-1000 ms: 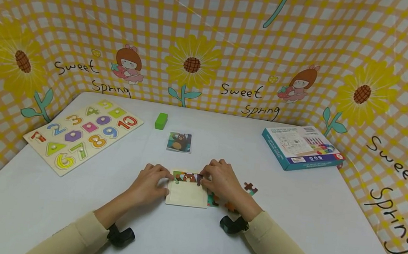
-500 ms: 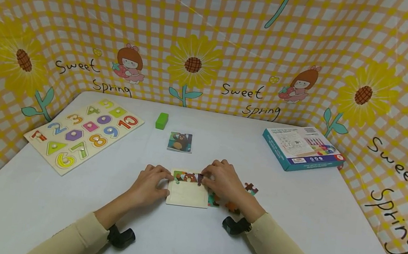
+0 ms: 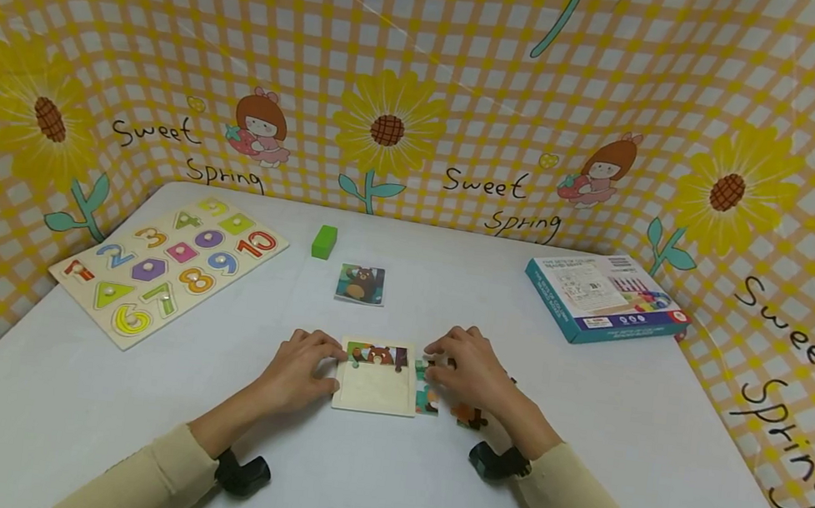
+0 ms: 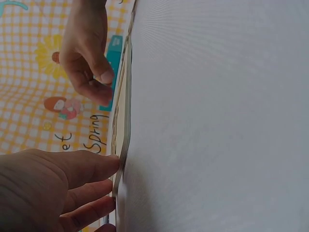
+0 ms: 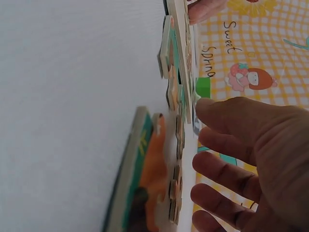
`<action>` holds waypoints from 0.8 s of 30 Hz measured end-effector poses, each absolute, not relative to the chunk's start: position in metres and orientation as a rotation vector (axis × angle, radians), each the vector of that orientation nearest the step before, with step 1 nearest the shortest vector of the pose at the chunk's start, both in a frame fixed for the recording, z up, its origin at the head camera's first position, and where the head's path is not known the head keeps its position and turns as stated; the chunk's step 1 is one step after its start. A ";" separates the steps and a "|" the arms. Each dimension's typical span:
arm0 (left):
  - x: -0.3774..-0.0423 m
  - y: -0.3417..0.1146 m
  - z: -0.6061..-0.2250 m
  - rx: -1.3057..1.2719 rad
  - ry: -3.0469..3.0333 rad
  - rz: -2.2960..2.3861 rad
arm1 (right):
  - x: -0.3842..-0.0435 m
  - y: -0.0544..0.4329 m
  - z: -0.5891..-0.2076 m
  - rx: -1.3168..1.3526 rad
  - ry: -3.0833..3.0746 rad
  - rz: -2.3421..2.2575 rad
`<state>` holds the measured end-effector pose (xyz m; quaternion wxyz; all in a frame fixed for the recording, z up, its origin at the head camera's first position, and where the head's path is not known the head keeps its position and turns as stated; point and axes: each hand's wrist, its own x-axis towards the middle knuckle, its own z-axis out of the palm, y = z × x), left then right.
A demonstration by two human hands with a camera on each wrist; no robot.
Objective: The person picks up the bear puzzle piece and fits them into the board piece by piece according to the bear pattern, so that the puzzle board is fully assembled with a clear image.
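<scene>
A small wooden puzzle tray (image 3: 377, 390) lies flat at the front centre. Joined jigsaw pieces (image 3: 378, 355) with a bear's face fill its top strip; bare wood shows below them. My left hand (image 3: 296, 371) rests at the tray's left side, and its thumb and fingertips (image 4: 112, 164) touch the edge there. Just right of the tray, my right hand (image 3: 473, 369) hovers above loose jigsaw pieces (image 3: 427, 401) with nothing between its parted fingers. More brown and orange pieces (image 3: 470, 416) lie partly hidden beneath it. The right wrist view shows a thick piece (image 5: 130, 169) close up.
Behind the tray lies a square bear picture card (image 3: 361, 284), with a green block (image 3: 324, 242) farther back. A number-and-shape board (image 3: 167, 273) covers the left side. At the back right is a teal-sided box (image 3: 606, 298). Patterned cloth (image 3: 430, 55) walls the table in.
My right hand has left the top right corner of the tray and shifted right, over the loose pieces. My left hand stays at the tray's left edge.
</scene>
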<state>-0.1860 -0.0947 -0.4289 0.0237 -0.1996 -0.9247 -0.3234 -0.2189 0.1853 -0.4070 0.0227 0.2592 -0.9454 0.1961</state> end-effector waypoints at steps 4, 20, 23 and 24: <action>-0.186 -0.095 -0.429 -0.619 -2.865 -0.999 | -0.217 0.190 -0.409 0.829 -2.920 0.605; -0.186 -0.095 -0.429 -0.615 -2.871 -0.993 | -0.216 0.197 -0.414 0.863 -2.908 0.596; -0.186 -0.095 -0.429 -0.616 -2.871 -0.991 | -0.217 0.198 -0.416 0.878 -2.876 0.580; -0.186 -0.095 -0.429 -0.617 -2.871 -0.989 | -0.218 0.198 -0.416 0.880 -2.867 0.574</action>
